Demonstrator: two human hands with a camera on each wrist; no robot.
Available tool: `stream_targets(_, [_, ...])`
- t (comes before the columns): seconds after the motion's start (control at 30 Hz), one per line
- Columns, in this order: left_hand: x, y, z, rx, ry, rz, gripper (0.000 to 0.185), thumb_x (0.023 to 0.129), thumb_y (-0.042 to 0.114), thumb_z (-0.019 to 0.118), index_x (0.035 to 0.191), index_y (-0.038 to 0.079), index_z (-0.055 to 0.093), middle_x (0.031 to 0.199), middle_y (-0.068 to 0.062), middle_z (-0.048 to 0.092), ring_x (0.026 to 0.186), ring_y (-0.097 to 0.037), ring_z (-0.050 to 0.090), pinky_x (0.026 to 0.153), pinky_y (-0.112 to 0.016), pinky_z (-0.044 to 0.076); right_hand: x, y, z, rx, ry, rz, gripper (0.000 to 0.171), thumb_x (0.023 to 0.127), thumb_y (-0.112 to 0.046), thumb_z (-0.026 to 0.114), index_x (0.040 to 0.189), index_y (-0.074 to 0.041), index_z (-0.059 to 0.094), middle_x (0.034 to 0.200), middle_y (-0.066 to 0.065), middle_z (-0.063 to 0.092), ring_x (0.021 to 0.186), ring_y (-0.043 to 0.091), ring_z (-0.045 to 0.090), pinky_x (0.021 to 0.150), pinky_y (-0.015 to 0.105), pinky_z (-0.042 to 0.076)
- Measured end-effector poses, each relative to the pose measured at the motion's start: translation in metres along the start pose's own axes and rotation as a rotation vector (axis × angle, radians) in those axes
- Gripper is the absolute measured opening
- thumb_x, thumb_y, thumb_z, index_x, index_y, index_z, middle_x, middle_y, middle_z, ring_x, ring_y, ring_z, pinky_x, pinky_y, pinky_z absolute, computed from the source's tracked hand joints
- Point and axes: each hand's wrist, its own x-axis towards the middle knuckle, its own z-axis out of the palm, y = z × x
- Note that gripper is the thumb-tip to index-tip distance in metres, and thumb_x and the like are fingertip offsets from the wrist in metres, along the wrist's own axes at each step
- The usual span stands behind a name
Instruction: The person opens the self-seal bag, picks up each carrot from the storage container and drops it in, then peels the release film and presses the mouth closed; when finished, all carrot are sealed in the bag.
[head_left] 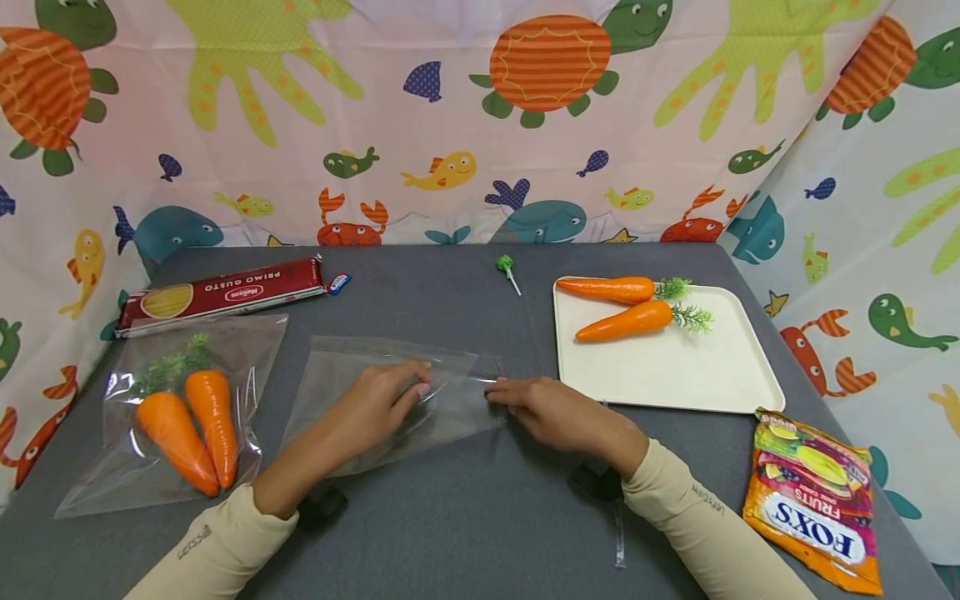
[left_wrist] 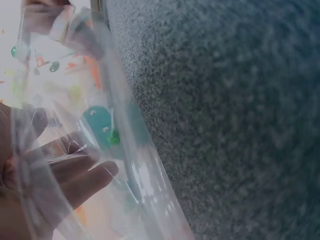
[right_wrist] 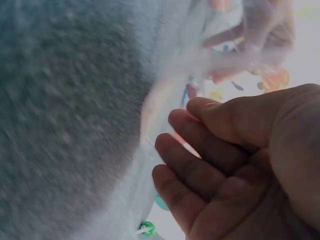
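A flat clear plastic bag (head_left: 337,367) lies across the middle of the table. My left hand (head_left: 378,400) is over its middle; the left wrist view shows the fingers (left_wrist: 87,182) extended and apart from the thumb, seen through the film. At the bag's right end, my right hand (head_left: 555,412) has its thumb and index fingertips together, pinching the edge. The right wrist view shows its other fingers (right_wrist: 185,165) loosely bent. Left of the hands, another clear bag (head_left: 262,358) contains two carrots (head_left: 176,442) with green tops.
Two more carrots (head_left: 626,321) lie on a cream tray (head_left: 675,379) at the right. A bag of Fox's candy (head_left: 813,508) is at the front right. Behind the filled bag are a red pasta packet (head_left: 225,292) and a small blue wrapped candy (head_left: 339,284). A green lollipop (head_left: 506,267) lies at the back.
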Motion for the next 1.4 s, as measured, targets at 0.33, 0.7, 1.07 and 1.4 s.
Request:
stream_targets(0.33, [0.002, 0.000, 0.002, -0.016, 0.009, -0.006, 0.016, 0.098, 0.012, 0.060, 0.111, 0.007, 0.067, 0.110, -0.003, 0.069, 0.092, -0.009, 0.064, 0.078, -0.037, 0.054, -0.012, 0.011, -0.033, 0.096, 0.178, 0.055, 0.033, 0.095, 0.001, 0.057, 0.127, 0.002, 0.062, 0.124, 0.011, 0.064, 0.109, 0.021, 0.062, 0.092, 0.043, 0.049])
stream_targets(0.7, [0.002, 0.001, 0.001, -0.014, 0.015, -0.009, 0.016, 0.097, 0.011, 0.061, 0.111, 0.007, 0.068, 0.105, -0.001, 0.070, 0.081, -0.006, 0.060, 0.073, -0.034, 0.053, -0.047, 0.060, -0.070, 0.035, 0.376, 0.248, 0.031, 0.092, 0.001, 0.062, 0.123, 0.002, 0.065, 0.118, 0.015, 0.066, 0.104, 0.034, 0.062, 0.085, 0.051, 0.051])
stream_targets(1.07, [0.002, 0.000, 0.001, -0.023, -0.001, -0.010, 0.018, 0.098, 0.013, 0.061, 0.114, 0.008, 0.068, 0.108, -0.002, 0.070, 0.080, -0.004, 0.059, 0.072, -0.032, 0.053, -0.081, 0.107, -0.095, 0.005, 0.469, 0.591, 0.031, 0.096, -0.012, 0.060, 0.124, 0.003, 0.063, 0.124, 0.027, 0.058, 0.117, 0.045, 0.050, 0.096, 0.063, 0.038])
stream_targets(1.4, [0.002, 0.000, 0.000, -0.028, 0.007, 0.007, 0.019, 0.098, 0.012, 0.061, 0.114, 0.006, 0.068, 0.109, -0.002, 0.070, 0.087, -0.005, 0.063, 0.076, -0.033, 0.054, -0.095, 0.135, -0.100, -0.008, 0.419, 0.666, 0.039, 0.094, -0.011, 0.059, 0.130, 0.005, 0.057, 0.130, 0.032, 0.053, 0.118, 0.047, 0.046, 0.097, 0.063, 0.036])
